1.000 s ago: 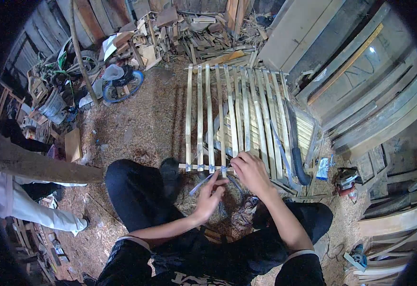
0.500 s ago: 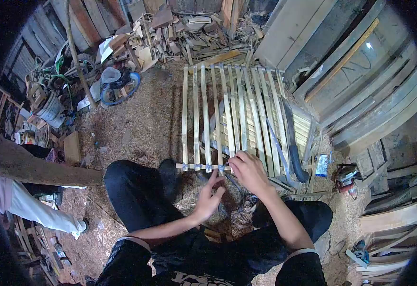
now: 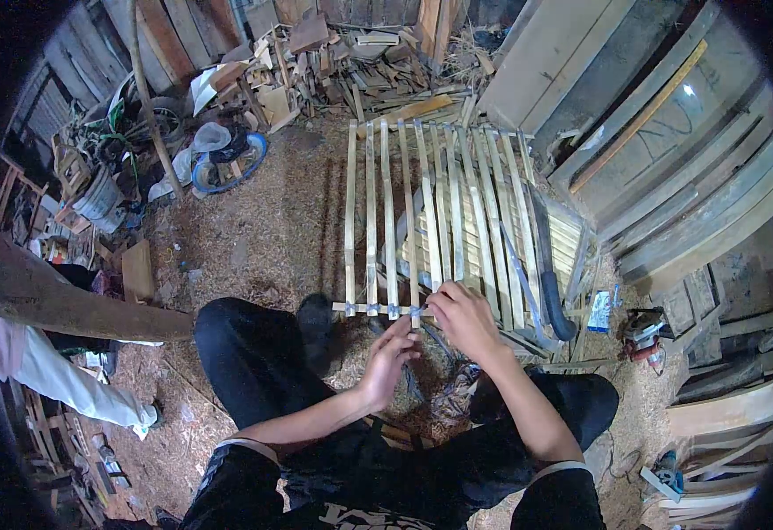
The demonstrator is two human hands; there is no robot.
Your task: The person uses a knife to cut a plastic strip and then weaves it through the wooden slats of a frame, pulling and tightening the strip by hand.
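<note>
A rack of long pale slats [image 3: 388, 212] lies in front of me, its near ends bound to a thin crosspiece [image 3: 344, 307] with bluish ties [image 3: 393, 311]. My right hand [image 3: 462, 320] pinches at the crosspiece beside one tied slat; what its fingertips hold is too small to name. Just below the same joint, my left hand [image 3: 386, 364] has its fingertips near the slat's end, fingers bent and partly hidden. Beneath the rack's right side lies another slatted panel [image 3: 556, 252], with a dark curved piece [image 3: 549, 296] alongside.
Scrap wood [image 3: 316, 75] is heaped at the back. A bucket [image 3: 101, 205] and a blue-rimmed ring [image 3: 258, 159] lie at left, near a thick beam [image 3: 86, 305]. Another person's leg [image 3: 77, 380] is at far left. A red power tool [image 3: 644, 336] sits at right.
The rack appears slightly further right in view. My left hand's fingers have drawn closer together, while my right hand stays at the same joint.
</note>
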